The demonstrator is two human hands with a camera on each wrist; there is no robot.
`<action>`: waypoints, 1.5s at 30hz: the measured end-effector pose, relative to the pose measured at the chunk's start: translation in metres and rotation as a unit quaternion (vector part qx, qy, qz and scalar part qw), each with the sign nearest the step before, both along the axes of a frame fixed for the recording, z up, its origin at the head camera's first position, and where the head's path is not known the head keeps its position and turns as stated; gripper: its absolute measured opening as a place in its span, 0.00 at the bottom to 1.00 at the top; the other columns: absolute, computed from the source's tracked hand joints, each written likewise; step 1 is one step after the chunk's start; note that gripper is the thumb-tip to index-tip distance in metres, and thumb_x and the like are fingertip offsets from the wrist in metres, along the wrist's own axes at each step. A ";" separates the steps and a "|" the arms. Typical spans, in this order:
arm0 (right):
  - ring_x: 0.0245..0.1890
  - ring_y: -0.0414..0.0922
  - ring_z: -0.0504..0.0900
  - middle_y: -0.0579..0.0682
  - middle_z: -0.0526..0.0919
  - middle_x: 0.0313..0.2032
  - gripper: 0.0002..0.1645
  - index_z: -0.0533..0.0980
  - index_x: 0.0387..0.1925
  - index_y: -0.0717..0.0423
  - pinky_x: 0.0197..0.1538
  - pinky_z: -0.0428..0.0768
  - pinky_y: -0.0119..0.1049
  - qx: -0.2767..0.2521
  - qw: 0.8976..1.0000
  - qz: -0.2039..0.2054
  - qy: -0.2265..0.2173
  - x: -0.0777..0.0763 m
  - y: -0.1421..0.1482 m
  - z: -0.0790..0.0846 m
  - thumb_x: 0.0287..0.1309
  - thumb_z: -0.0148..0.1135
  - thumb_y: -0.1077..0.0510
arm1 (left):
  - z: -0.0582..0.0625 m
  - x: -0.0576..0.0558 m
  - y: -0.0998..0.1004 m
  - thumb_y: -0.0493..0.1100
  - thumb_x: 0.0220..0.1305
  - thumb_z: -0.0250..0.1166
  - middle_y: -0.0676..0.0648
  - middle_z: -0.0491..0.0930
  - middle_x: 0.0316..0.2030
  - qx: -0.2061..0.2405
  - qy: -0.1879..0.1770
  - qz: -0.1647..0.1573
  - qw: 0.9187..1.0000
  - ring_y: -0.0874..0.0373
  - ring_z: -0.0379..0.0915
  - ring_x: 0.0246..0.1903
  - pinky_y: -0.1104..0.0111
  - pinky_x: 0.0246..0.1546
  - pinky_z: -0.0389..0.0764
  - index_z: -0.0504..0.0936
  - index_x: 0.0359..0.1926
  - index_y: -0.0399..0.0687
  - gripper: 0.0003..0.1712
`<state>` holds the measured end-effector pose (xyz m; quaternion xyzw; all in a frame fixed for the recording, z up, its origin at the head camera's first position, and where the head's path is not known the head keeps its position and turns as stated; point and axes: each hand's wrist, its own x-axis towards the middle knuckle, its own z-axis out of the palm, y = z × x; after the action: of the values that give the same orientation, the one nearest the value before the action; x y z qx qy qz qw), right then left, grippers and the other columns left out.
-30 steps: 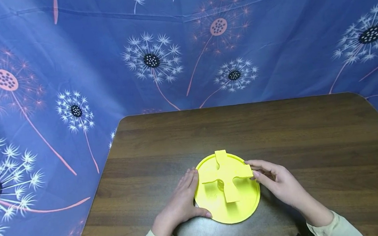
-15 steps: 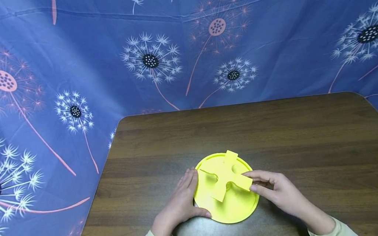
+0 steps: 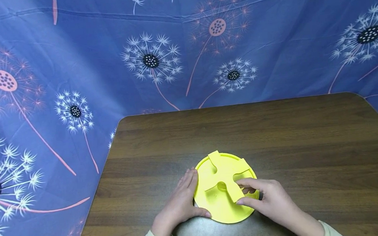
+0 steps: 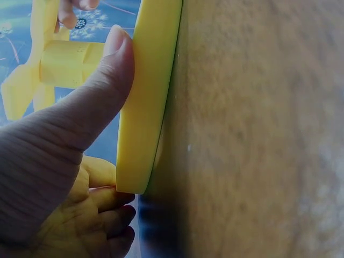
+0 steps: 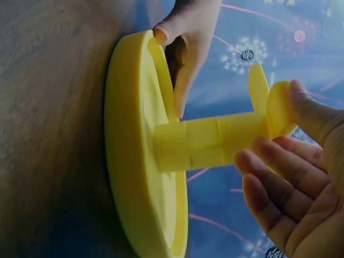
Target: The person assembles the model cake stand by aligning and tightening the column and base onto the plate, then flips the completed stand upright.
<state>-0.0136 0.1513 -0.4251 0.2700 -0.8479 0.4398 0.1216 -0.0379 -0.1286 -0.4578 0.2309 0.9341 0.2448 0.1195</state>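
A yellow round base (image 3: pixel 228 213) with a raised rim lies flat on the table. From its middle rises a short yellow post (image 5: pixel 204 142), topped by a yellow cross-shaped piece (image 3: pixel 223 176) with wide arms. My left hand (image 3: pixel 180 204) holds the base at its left side, thumb over the front rim and fingers along the far left edge. In the left wrist view, that thumb presses the rim (image 4: pixel 148 107). My right hand (image 3: pixel 272 200) pinches the front right arm of the cross between thumb and fingers. Its other fingers lie beside the post in the right wrist view.
The brown wooden table (image 3: pixel 277 133) extends behind and to both sides of the base. A blue cloth (image 3: pixel 184 59) with a dandelion print hangs behind the table and at its left.
The cross-shaped piece has turned clockwise as seen from above. My right hand has moved toward me and to the left with one arm of it. The left hand and base stay put.
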 end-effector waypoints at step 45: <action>0.28 0.33 0.75 0.43 0.85 0.39 0.27 0.82 0.50 0.50 0.29 0.72 0.20 0.044 0.996 -0.073 0.024 -0.014 0.031 0.001 0.44 0.75 0.68 | 0.000 -0.001 0.000 0.65 0.35 0.79 0.39 0.45 0.75 0.025 -0.005 -0.004 1.000 0.44 0.38 0.74 0.53 0.72 0.48 0.46 0.76 0.37 0.76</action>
<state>-0.0279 0.1819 -0.4244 0.2233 -0.8808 0.3850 0.1615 -0.0386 -0.1289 -0.4581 0.2361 0.9261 0.2686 0.1198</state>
